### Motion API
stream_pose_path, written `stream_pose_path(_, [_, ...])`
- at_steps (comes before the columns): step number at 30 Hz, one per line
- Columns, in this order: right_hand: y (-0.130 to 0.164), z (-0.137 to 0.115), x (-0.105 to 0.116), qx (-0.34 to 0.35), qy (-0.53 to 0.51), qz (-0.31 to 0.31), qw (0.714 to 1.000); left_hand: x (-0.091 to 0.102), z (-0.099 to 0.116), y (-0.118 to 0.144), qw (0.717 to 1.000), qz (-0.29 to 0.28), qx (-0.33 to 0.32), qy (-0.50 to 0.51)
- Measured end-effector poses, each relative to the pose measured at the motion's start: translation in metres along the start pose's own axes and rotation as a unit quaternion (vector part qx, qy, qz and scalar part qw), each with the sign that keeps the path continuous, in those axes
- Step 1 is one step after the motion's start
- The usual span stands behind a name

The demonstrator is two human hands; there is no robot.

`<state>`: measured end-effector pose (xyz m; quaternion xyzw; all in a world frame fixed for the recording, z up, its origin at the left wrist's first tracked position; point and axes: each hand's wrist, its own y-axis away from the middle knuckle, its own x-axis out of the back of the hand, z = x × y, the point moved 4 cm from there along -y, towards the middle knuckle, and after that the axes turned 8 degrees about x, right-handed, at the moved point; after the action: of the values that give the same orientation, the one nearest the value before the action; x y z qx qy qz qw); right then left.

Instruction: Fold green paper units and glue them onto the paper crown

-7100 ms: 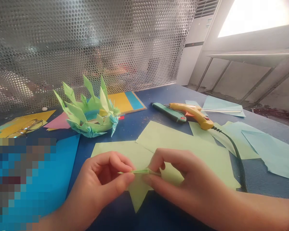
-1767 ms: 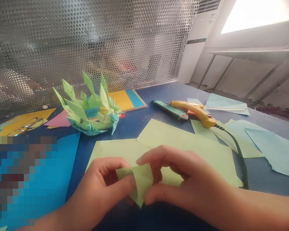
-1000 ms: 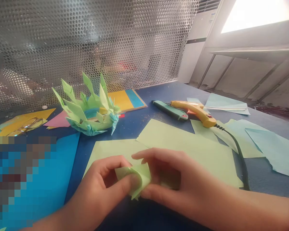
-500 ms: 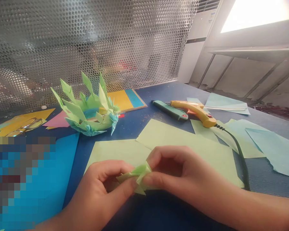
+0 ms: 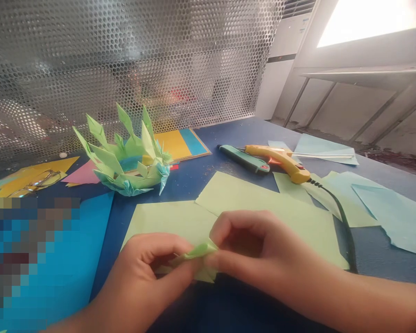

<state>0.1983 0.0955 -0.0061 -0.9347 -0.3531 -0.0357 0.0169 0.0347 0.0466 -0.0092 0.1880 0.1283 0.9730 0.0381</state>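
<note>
Between my two hands is a small piece of folded light green paper [image 5: 203, 250], partly hidden by the fingers. My left hand [image 5: 156, 273] pinches its left side between thumb and fingers. On the opposite side, the thumb and index finger of my right hand [image 5: 253, 245] grip its right end. Flat light green paper sheets [image 5: 263, 203] lie on the table just beyond and under the hands. Farther back on the left stands a ring of folded green and blue paper [image 5: 128, 171] with pointed pieces sticking up.
A yellow glue gun [image 5: 280, 159] with a black cord [image 5: 343, 212] lies right of centre, touching a green utility knife [image 5: 244, 159]. Pale blue paper [image 5: 395, 212] is at right. Glasses [image 5: 38, 182] rest on yellow paper at left. A perforated metal panel [image 5: 194, 60] borders the back.
The folded green paper has turned a little between my fingers, and its upper flap now lies flatter. Both hands stay in nearly the same place.
</note>
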Motion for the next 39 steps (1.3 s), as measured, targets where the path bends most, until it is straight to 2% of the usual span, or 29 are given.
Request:
stream_pose_path(4, [0.000,-0.007,0.000,0.053,0.049,0.009,0.997,0.000,0.000,0.003,0.999,0.012,0.042,-0.012])
stream_pose_path(9, [0.004,-0.017,-0.001,0.107,0.114,0.025,0.987,-0.005,0.002,0.005,0.999,-0.025,0.032,-0.030])
stream_pose_path(13, [0.007,-0.017,-0.001,0.108,0.140,0.024,0.984,-0.007,0.004,0.006,0.998,-0.043,0.024,-0.036])
stream_pose_path(16, [0.006,-0.014,0.000,0.105,0.125,0.010,0.987,-0.006,0.004,0.005,0.999,-0.032,0.028,0.005])
stream_pose_path(20, [0.004,-0.009,-0.003,0.099,0.103,-0.015,0.990,-0.003,0.006,0.001,0.992,-0.003,-0.037,0.117])
stream_pose_path(22, [0.003,-0.008,-0.004,0.086,0.127,-0.017,0.988,-0.001,0.005,0.000,0.990,0.015,-0.051,0.131])
stream_pose_path(25, [0.003,-0.009,-0.005,0.084,0.181,-0.006,0.980,-0.002,0.003,0.001,0.992,0.011,-0.023,0.127])
stream_pose_path(27, [0.003,-0.012,-0.004,0.106,0.197,0.007,0.975,-0.003,0.002,0.002,0.990,0.001,0.000,0.143])
stream_pose_path(30, [0.003,-0.016,-0.001,0.132,0.188,0.029,0.973,-0.003,0.001,0.002,0.991,-0.003,0.013,0.132])
stream_pose_path(34, [0.002,-0.017,0.000,0.134,0.146,0.025,0.980,-0.003,0.000,0.000,0.995,-0.024,-0.021,0.096])
stream_pose_path(39, [0.001,-0.011,0.003,0.128,0.100,0.066,0.984,0.000,-0.004,-0.004,0.988,-0.004,0.021,0.156])
